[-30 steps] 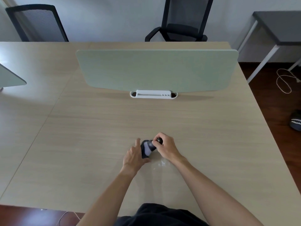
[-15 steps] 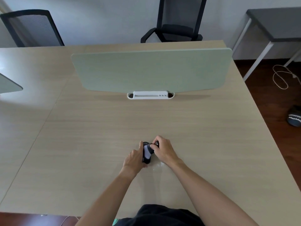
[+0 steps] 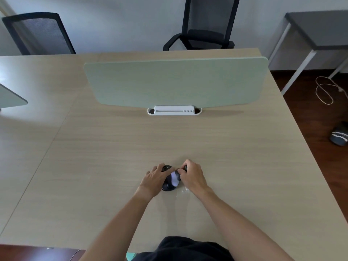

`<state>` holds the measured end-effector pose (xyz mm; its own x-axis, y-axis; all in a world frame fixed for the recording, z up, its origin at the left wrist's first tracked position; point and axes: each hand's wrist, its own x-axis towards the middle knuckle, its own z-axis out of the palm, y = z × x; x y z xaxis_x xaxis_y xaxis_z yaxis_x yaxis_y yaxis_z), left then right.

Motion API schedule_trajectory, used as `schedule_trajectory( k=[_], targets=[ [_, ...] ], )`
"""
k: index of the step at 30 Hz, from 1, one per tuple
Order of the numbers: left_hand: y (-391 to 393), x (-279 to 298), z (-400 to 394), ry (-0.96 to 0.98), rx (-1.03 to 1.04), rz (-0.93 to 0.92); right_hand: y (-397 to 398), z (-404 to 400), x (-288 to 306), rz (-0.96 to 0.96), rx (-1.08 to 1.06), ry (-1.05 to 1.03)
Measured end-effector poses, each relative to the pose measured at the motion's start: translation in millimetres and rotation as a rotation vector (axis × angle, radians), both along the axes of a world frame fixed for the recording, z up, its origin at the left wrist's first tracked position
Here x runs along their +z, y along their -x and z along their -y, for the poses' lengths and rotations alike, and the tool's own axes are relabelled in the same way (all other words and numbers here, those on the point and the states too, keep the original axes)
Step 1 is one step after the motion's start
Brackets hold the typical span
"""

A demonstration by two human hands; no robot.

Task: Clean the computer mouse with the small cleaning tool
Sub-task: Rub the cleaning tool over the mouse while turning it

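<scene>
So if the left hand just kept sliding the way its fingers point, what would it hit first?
Probably nothing soon. The left hand points away and slightly right, past the mouse beside it. Bare table follows, then likely the white holder under the green screen; depth is uncertain.

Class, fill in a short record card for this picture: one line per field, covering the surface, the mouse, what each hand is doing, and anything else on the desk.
surface: light wooden desk
mouse: black computer mouse, lying on the desk
left hand: steadies the mouse from its left side
right hand: pinches a small cleaning tool, its pale tip on the mouse
also on desk: green divider panel in a white clamp
beyond desk: two black office chairs
</scene>
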<state>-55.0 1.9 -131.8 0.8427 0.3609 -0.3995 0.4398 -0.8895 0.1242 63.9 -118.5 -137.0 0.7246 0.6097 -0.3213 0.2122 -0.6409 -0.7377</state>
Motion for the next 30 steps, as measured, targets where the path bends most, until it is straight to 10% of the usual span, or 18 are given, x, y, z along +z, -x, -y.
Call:
schedule_trajectory(
  k=[30],
  targets=[
    [-9,-10,0,-0.064,0.053,0.103,5,29,-4,0.026,0.072,-0.108]
  ],
)
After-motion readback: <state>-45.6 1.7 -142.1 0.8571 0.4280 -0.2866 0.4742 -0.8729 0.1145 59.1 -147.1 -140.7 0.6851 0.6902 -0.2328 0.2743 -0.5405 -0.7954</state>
